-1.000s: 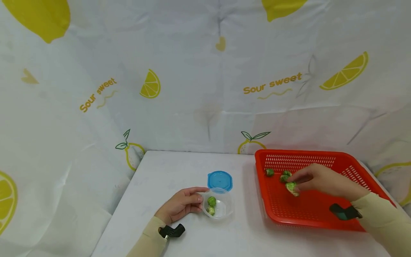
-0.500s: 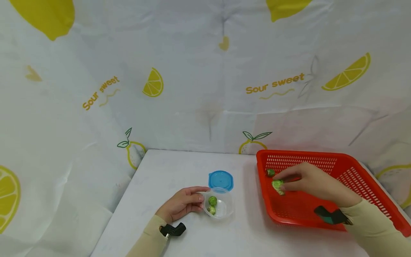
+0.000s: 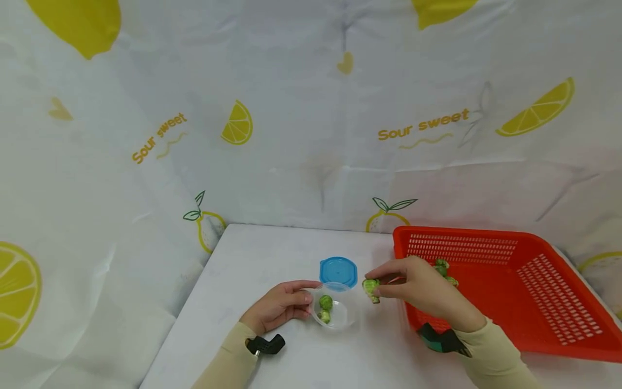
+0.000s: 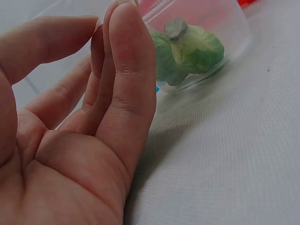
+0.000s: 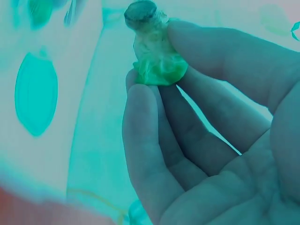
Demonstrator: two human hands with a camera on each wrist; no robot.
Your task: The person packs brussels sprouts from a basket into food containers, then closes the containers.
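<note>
1. L hand [image 3: 279, 306] is gripping the side of the clear bowl [image 3: 346, 322], thumb + fingers curling at its left edge. Prob it's steadying it, bc a light tub like that looks easy to knock.
2. R hand [image 3: 425, 286] is pinching a Brussels sprout [image 3: 371, 288], thumb on one side, fingertips on the other. It's hanging over the white table [image 3: 257, 259], just right of the bowl, betw it and the red basket [image 3: 510, 313].
3. In the right wrist view (colors are looking v teal tbh) the cut stem [image 5: 140, 15] is poking out past the fingertips. IMO the pinch is making sense bc the sprout's small; a full fist would be hiding it.
4. Two more sprouts [image 3: 326, 302] are sitting in the bowl, bunching up on the L hand's side, w/ bare floor showing to the right.
5. Blue lid [image 3: 338, 272] is lying flat behind the bowl, so it's leaving the top uncovered. The rim's overlapping it in the head view, but can't tell if they're touching.
6. Basket's sitting far right, w/ other sprouts [image 3: 441, 267] clustering toward its left end, partly hiding behind the R hand, so no exact count, sry. Those walls are prob stopping roundish stuff rolling off.
</note>
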